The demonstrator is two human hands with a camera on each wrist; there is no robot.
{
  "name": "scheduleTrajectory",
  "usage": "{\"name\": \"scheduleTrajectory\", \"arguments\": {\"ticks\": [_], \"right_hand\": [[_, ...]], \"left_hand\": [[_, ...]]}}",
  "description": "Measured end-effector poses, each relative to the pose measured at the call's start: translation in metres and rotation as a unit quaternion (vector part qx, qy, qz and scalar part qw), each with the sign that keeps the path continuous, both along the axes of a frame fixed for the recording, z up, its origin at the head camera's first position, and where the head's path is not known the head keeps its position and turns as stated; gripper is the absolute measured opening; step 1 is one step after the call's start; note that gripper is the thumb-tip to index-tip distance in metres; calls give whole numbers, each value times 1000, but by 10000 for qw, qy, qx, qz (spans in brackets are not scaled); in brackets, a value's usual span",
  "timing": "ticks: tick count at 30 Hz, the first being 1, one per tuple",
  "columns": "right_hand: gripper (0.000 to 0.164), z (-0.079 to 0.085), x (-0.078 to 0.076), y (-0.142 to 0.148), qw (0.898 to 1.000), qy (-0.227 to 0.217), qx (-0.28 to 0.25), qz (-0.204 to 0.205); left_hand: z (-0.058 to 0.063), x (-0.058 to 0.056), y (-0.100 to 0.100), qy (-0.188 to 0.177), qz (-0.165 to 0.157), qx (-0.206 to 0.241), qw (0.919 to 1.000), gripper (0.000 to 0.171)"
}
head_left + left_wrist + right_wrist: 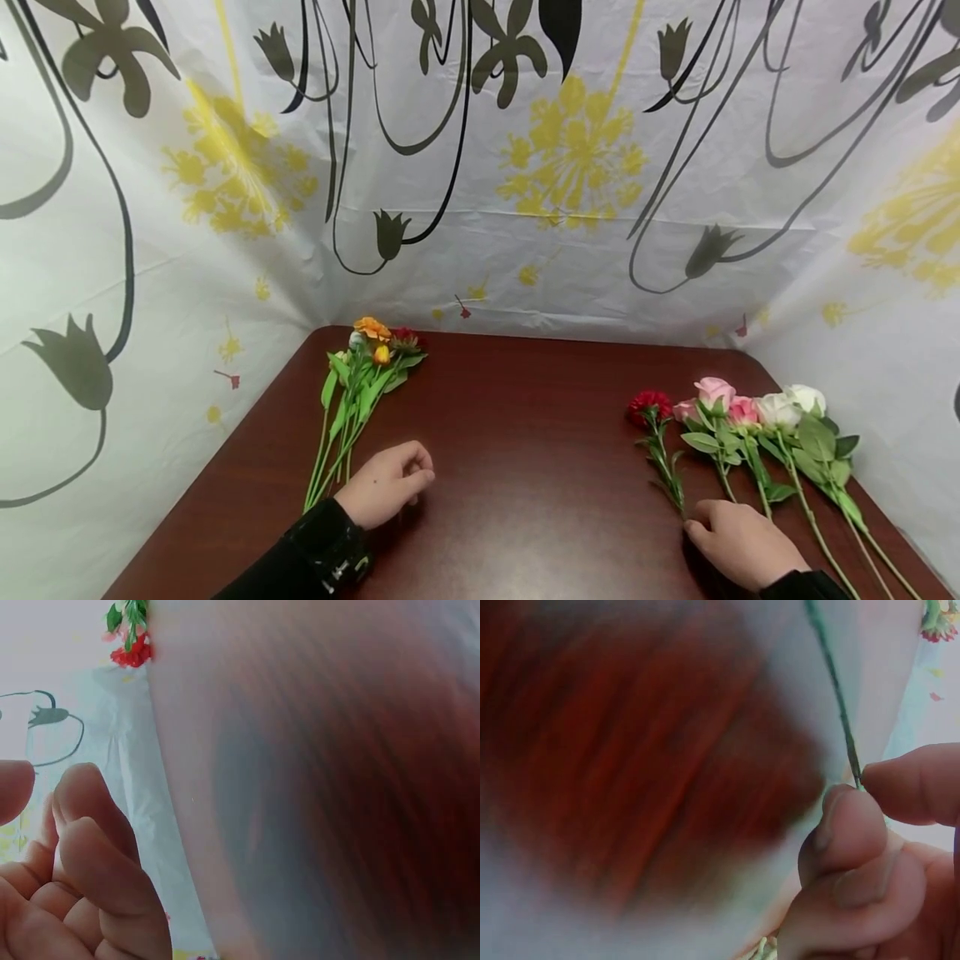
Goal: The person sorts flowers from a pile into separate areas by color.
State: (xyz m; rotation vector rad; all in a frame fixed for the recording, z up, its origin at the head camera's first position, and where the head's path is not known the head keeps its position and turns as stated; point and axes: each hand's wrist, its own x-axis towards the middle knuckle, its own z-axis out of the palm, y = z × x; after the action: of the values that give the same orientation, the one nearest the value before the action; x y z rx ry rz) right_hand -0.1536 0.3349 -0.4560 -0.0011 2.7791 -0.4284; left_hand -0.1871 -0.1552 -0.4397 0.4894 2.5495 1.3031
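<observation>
My right hand [742,543] is low at the right, over the table. Its thumb and fingertips pinch the lower end of the stem of a red carnation [649,407], whose bloom points away from me. The right wrist view shows the thin green stem [834,682] running into that pinch. Just left of the carnation's neighbours, pink roses [714,394] lie close to its bloom. My left hand [386,485] hovers over the left part of the table with loosely bent fingers and nothing in them. Near it lies a bunch of orange and red flowers [372,329] with green stems.
White roses [780,412] lie at the right, their long stems reaching toward the table's near right edge. The dark red-brown table [525,433] is bordered by a hanging white cloth [450,183] printed with flowers.
</observation>
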Motion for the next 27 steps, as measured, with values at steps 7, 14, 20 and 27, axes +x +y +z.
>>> {"name": "scheduleTrajectory", "arguments": {"ticks": [7, 14, 20, 27], "right_hand": [[24, 11, 9, -2, 9996, 154, -185, -145], [26, 12, 13, 8, 9984, 363, -367, -232], [24, 16, 14, 12, 9978, 317, -492, -322], [24, 13, 14, 15, 9973, 245, -608, -335]], "left_hand": [[7, -5, -16, 256, 344, -378, 9984, 6], [20, -14, -41, 588, 1123, -1277, 9837, 5], [19, -25, -62, 1021, 1276, -2344, 9583, 8], [10, -32, -77, 1139, 1242, -2934, 9410, 9]]}}
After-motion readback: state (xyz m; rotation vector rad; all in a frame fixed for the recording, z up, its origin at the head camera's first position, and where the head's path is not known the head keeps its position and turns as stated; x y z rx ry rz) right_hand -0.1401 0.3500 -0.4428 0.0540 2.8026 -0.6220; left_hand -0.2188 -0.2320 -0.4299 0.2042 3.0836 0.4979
